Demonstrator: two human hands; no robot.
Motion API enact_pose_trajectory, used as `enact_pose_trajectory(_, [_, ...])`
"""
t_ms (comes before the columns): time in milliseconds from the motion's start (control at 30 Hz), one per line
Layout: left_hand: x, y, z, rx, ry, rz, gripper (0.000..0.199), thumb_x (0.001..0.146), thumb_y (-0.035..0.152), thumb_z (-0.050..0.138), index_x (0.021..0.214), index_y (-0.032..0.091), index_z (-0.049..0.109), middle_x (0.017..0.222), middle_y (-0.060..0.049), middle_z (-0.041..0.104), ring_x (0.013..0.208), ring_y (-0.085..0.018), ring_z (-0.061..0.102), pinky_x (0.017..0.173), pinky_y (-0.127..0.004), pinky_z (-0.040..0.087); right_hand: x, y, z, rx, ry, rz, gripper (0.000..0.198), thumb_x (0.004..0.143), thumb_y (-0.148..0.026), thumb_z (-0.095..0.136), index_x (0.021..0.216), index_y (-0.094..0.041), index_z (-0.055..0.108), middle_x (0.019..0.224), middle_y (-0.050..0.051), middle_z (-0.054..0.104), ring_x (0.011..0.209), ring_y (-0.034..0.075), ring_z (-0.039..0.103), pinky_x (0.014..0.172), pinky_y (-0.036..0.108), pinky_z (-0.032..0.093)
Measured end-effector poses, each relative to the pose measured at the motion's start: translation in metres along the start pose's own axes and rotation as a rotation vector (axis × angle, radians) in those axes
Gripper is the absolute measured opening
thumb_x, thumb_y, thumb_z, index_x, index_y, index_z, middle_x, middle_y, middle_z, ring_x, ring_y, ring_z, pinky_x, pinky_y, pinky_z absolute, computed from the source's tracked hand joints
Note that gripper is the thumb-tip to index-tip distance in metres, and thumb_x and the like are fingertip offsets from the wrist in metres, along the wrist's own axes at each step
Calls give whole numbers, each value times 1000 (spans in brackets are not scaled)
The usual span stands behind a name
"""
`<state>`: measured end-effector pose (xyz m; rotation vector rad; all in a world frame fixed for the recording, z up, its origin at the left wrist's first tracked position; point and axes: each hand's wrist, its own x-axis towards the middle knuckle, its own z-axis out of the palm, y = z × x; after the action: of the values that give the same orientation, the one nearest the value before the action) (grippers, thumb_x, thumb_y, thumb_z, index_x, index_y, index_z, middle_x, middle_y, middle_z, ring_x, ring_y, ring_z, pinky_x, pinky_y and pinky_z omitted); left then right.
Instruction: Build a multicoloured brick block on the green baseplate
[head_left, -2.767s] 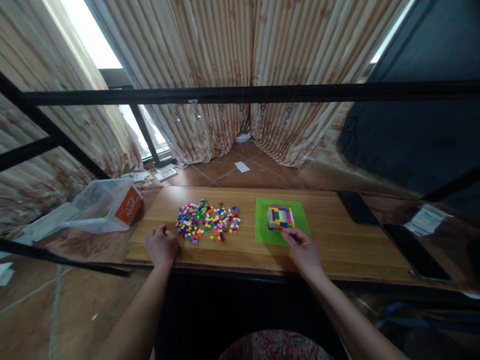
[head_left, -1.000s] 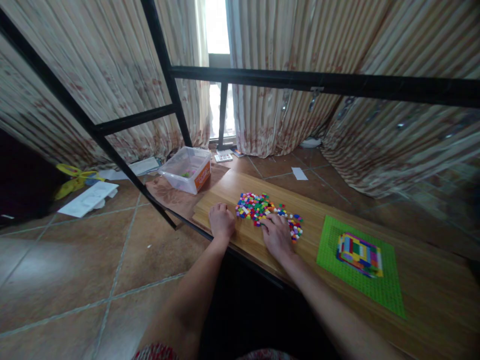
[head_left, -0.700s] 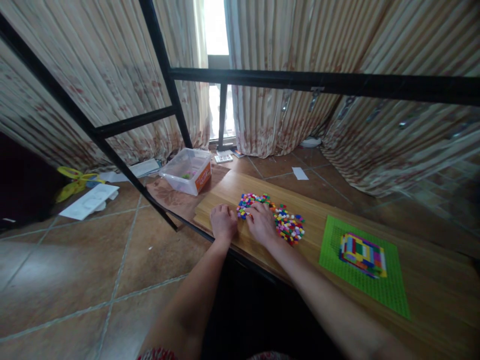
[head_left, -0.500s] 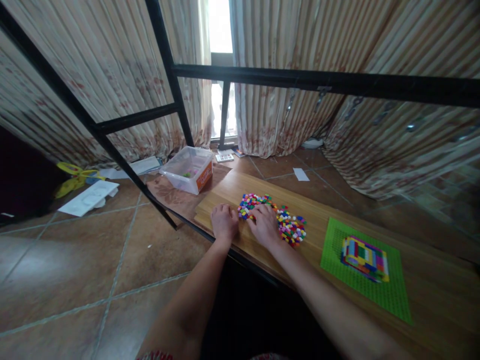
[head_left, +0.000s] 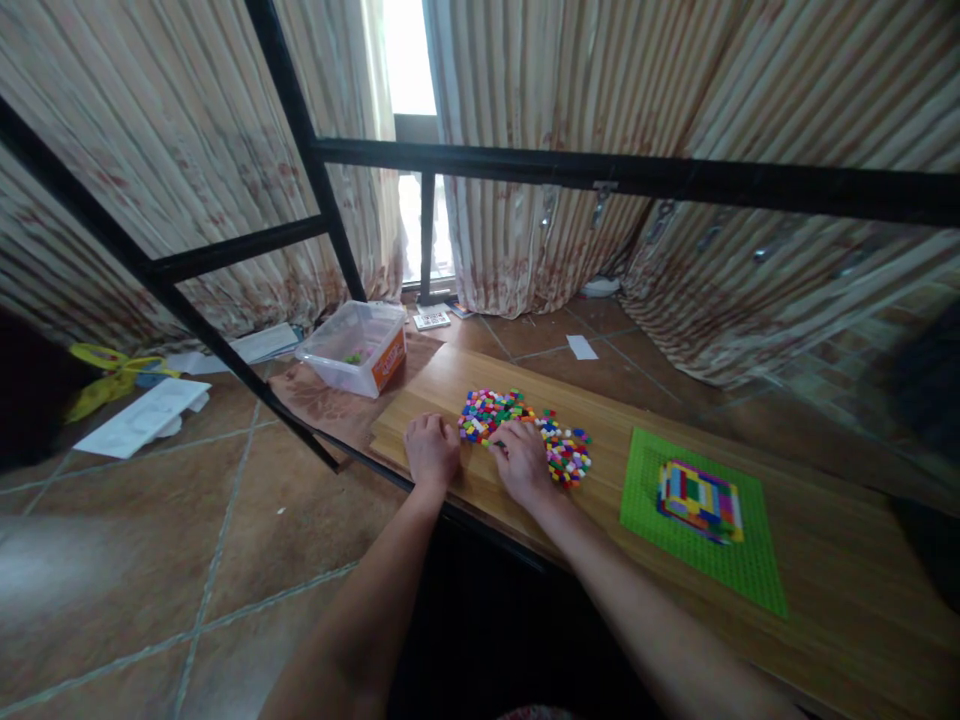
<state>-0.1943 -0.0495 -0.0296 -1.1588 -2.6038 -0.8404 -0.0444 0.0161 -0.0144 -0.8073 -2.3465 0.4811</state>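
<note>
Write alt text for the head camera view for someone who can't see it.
A person's right hand is at a pile of small colourful bricks on a wooden table, the left hand beside the pile. To the right, a brick build sits on a green baseplate.

Left hand (head_left: pixel 433 449) loosely curled — right hand (head_left: pixel 520 462) palm-down, near it
</note>
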Motion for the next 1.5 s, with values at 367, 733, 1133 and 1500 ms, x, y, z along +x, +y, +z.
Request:
enact_pose_trajectory(367, [7, -9, 5, 9, 38, 81, 26, 83, 24, 46, 93, 14, 68, 100, -14, 66, 98, -29, 57, 92, -41, 42, -100, 18, -91, 205, 185, 372, 13, 87, -30, 54, 84, -23, 64, 85, 3, 67, 84, 20, 60, 78, 34, 46])
enact_pose_trajectory(733, [12, -1, -3, 104, -18, 80, 39, 83, 31, 44, 101, 9, 70, 104, -17, 68, 101, -30, 59, 96, -42, 44, -184, 113, -187, -247, 373, 423, 23, 89, -38, 53, 85, -23, 70, 90, 6, 68, 90, 25, 60, 82, 40, 47])
enact_pose_trajectory(1133, [14, 0, -5, 106, -36, 89, 40, 85, 33, 43, 101, 7, 70, 104, -19, 68, 106, -33, 60, 97, -44, 44, -176, 132, -190, -349, 289, 331, 23, 92, -33, 53, 89, -26, 74, 92, 6, 67, 90, 22, 58, 81, 37, 47])
enact_pose_trajectory(1500, [15, -2, -2, 115, -18, 88, 38, 83, 31, 45, 99, 9, 70, 101, -17, 68, 103, -32, 61, 96, -44, 46, -184, 120, -175, -723, 263, 339, 28, 94, -21, 47, 108, -23, 71, 113, 9, 68, 97, 24, 55, 86, 37, 39])
